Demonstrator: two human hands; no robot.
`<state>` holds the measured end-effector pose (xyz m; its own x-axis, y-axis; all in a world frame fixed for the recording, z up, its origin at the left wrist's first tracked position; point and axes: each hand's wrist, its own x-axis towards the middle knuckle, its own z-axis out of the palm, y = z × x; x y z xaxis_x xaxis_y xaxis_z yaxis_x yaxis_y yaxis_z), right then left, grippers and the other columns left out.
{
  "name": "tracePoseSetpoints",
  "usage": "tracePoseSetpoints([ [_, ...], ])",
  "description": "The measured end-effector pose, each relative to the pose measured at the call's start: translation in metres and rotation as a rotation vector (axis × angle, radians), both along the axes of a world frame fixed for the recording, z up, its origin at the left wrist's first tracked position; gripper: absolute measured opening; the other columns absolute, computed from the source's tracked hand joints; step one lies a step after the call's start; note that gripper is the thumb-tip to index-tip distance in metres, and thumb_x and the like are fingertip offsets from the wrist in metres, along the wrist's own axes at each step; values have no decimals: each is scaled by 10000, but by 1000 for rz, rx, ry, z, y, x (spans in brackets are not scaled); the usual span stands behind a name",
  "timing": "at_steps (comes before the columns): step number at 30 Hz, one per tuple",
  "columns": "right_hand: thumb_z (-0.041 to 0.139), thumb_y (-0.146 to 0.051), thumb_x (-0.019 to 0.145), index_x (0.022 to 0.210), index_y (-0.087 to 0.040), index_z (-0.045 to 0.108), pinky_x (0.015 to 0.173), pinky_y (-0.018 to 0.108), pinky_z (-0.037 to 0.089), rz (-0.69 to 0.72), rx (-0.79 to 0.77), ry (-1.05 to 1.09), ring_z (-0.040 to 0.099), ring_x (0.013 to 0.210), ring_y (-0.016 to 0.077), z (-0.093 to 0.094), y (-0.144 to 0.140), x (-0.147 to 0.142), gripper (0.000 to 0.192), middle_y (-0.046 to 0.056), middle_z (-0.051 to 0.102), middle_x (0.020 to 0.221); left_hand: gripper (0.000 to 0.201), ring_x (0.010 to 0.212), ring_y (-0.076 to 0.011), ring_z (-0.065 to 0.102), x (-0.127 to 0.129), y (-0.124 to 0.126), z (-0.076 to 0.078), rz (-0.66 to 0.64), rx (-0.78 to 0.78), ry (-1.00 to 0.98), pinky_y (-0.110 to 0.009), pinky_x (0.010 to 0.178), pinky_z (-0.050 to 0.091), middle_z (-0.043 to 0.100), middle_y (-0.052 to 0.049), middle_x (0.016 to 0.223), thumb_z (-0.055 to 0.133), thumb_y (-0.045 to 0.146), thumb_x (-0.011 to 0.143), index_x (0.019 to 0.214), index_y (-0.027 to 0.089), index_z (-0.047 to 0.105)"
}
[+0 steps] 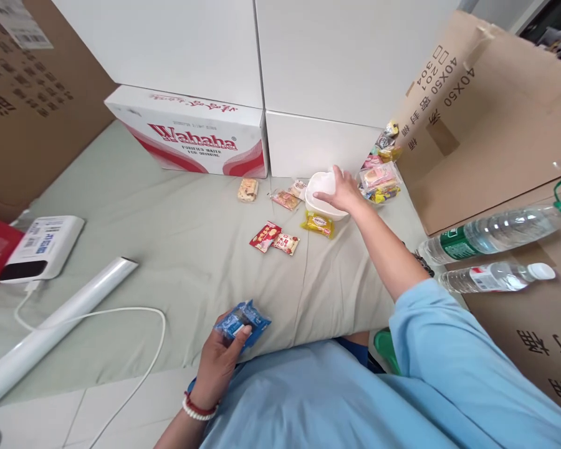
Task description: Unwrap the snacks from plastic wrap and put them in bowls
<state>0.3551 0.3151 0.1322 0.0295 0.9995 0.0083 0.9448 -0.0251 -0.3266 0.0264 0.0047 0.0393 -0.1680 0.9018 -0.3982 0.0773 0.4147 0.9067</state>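
My left hand (224,355) is closed around blue snack packets (250,324) close to my body, its thumb pressed on top. Farther off, my right hand (343,192) is over the right side of a white plastic bowl (318,202), thumb and fingers spread apart. Whether those fingers touch the bowl's rim I cannot tell. A yellow snack packet (318,224) lies just in front of the bowl. To its left are a clear-wrapped snack (286,199), a red packet (265,237) and a white-and-red packet (287,244). A wrapped biscuit (247,190) sits farther left.
Several more snack packets (381,181) are heaped at the back right. A Wahaha carton (191,134) stands at the back. Cardboard (486,125) and two plastic bottles (500,234) are on the right. At left are a white device (44,246), its cable (161,321) and a white tube (88,287).
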Motion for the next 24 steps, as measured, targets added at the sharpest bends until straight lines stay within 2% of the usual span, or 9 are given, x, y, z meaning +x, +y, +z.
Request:
tracePoseSetpoints([
  [4, 842, -616, 736, 1672, -234, 133, 1141, 521, 381, -100, -248, -85, 337, 1481, 476, -32, 27, -16, 1234, 267, 99, 1687, 678, 908, -271, 724, -3, -1, -5, -29, 33, -15, -424, 838, 614, 766, -83, 1037, 769, 682, 742, 1207, 203, 652],
  [6, 833, -594, 757, 1679, -250, 104, 1116, 506, 409, -151, -305, -102, 403, 1444, 462, -46, 29, -18, 1225, 271, 86, 1685, 662, 901, -269, 720, -3, -1, -5, -51, 34, -17, -423, 843, 610, 762, -84, 1025, 770, 672, 746, 1201, 205, 654],
  [8, 819, -588, 773, 1673, -257, 169, 1097, 491, 431, -177, -314, -113, 459, 1402, 437, -55, 30, -16, 1158, 255, 171, 1663, 659, 895, -264, 717, -3, -1, -4, -69, 35, -19, -420, 847, 606, 758, -86, 1025, 774, 662, 746, 1202, 203, 650],
  [12, 813, -472, 808, 1573, -196, 436, 1074, 457, 457, -155, -191, -118, 549, 1309, 382, -61, 33, -12, 896, 239, 467, 1501, 646, 904, -258, 717, 1, 3, -1, -94, 52, -19, -420, 862, 601, 750, -89, 1042, 787, 639, 738, 1191, 200, 648],
  [15, 796, -334, 832, 1469, -149, 558, 1065, 421, 471, -135, -137, -83, 611, 1248, 334, -55, 35, -10, 705, 217, 621, 1365, 720, 907, -253, 723, 4, 4, 2, -84, 34, -25, -411, 852, 604, 752, -94, 1068, 819, 606, 711, 1265, 191, 621],
  [17, 763, -284, 856, 1402, -135, 611, 1064, 407, 478, -137, -110, -67, 628, 1247, 318, -44, 31, -4, 586, 197, 672, 1321, 748, 932, -261, 730, 3, 2, 5, -53, 0, -61, -409, 858, 606, 759, -105, 1091, 825, 600, 704, 1287, 179, 621],
  [19, 723, -264, 878, 1350, -112, 636, 1066, 407, 482, -150, -46, -1, 631, 1259, 311, -28, 19, 4, 504, 200, 683, 1325, 687, 944, -280, 735, -1, -2, 6, -31, -50, -117, -421, 863, 608, 774, -107, 1063, 815, 611, 707, 1211, 166, 672],
  [22, 668, -211, 875, 1301, -46, 632, 1057, 412, 494, -98, 86, 322, 652, 1226, 291, -4, -24, 13, 458, 241, 682, 1326, 595, 888, -301, 733, -9, -7, 10, -54, -84, -170, -444, 821, 617, 787, -97, 974, 787, 641, 720, 1081, 171, 736],
  [24, 664, -182, 847, 1227, -60, 668, 995, 386, 537, 14, 51, 452, 706, 1105, 259, 4, -69, 8, 399, 204, 740, 1226, 593, 874, -311, 730, -11, -8, 18, -74, -35, -178, -459, 789, 623, 784, -99, 997, 753, 666, 742, 1110, 201, 749],
])
